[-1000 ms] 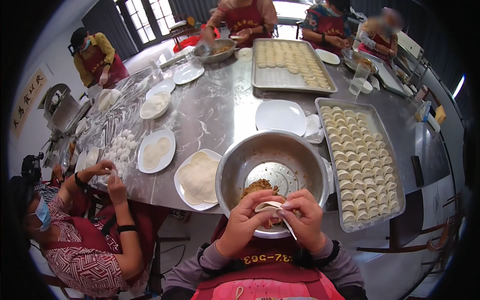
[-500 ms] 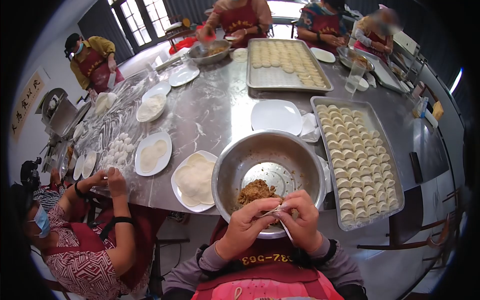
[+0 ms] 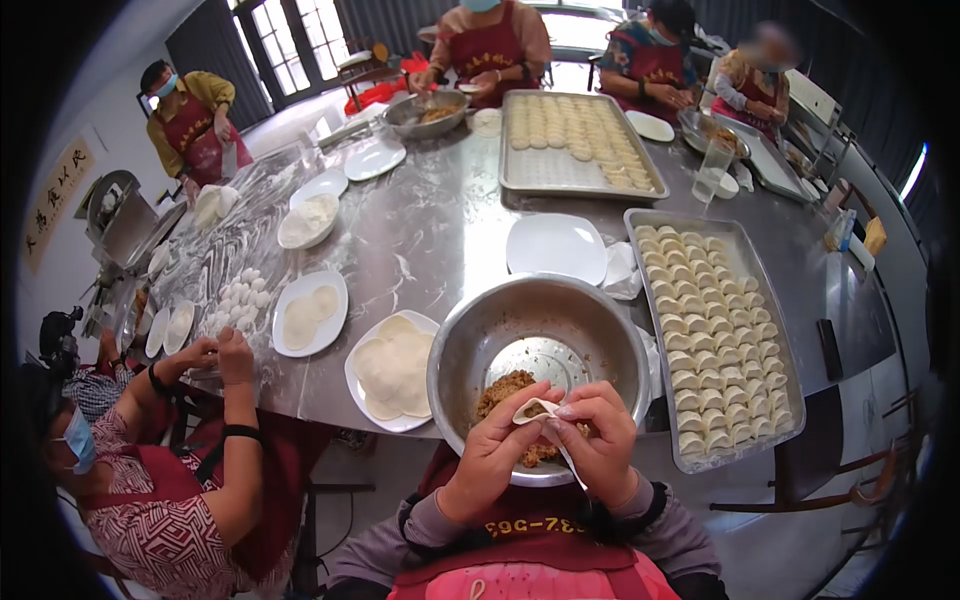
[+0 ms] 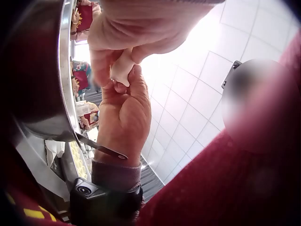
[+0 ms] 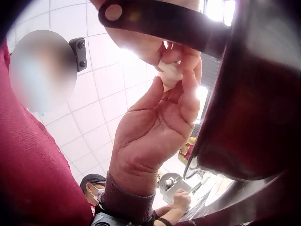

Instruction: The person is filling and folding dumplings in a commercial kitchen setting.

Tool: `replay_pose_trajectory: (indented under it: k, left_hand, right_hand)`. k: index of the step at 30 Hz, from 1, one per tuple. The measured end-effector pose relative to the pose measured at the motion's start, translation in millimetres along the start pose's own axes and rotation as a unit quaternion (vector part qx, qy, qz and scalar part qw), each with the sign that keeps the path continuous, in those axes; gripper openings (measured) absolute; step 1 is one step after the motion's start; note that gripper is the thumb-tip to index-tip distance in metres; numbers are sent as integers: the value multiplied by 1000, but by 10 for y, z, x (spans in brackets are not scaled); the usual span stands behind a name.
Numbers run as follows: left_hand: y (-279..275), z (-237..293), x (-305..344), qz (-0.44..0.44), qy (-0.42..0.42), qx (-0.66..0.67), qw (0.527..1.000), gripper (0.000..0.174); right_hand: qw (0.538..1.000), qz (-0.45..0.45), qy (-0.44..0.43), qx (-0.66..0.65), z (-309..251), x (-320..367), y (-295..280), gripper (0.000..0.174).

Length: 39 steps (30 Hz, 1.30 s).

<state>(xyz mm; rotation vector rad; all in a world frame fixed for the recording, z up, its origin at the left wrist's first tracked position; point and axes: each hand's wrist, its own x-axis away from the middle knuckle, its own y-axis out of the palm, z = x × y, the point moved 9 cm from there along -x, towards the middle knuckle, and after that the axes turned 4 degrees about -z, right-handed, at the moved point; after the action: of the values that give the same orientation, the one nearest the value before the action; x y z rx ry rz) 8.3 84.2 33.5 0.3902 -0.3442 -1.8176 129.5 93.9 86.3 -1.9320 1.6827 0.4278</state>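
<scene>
Dumpling wrapper point(image 3: 537, 408), low centre of the head view, is pinched between left hand point(image 3: 488, 452) and right hand point(image 3: 603, 445), the fingers of both curled round it above the near rim of the steel bowl point(image 3: 452, 335). What it contains is hidden by the fold and thumbs. A thin spatula point(image 3: 572, 462) is tucked in the right hand, its upper end covered by fingers. The wrist views show only a white scrap of the wrapper against glare. Minced filling point(image 3: 503, 384) lies in the bowl, partly behind the hands.
</scene>
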Motion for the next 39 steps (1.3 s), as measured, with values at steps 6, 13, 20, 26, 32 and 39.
replay_pose_trajectory:
  k: [6,13,20,26,32,39]
  left_hand:
    - [19,-7,21,-48,-17,-93,994,38]
    - [36,6,30,-22,11,-22,999,45]
    - [-85,-45,4,-3,13,-24,1000,43]
    - [-37,21,24,-23,13,-146,989,37]
    - [12,-76,78,-71,-36,-135,988,41]
    - [32,17,43,-41,10,-91,995,49]
  right_hand:
    - [1000,-10,18,17,112,57,-3,17]
    - [999,-34,4,26,104,39,-5,20]
    - [1000,-20,21,-9,176,100,21,18]
    - [1000,-24,10,6,136,83,28,17]
    - [999,-27,-3,39,83,68,8,19]
    - [999,-39,23,20,128,93,3,21]
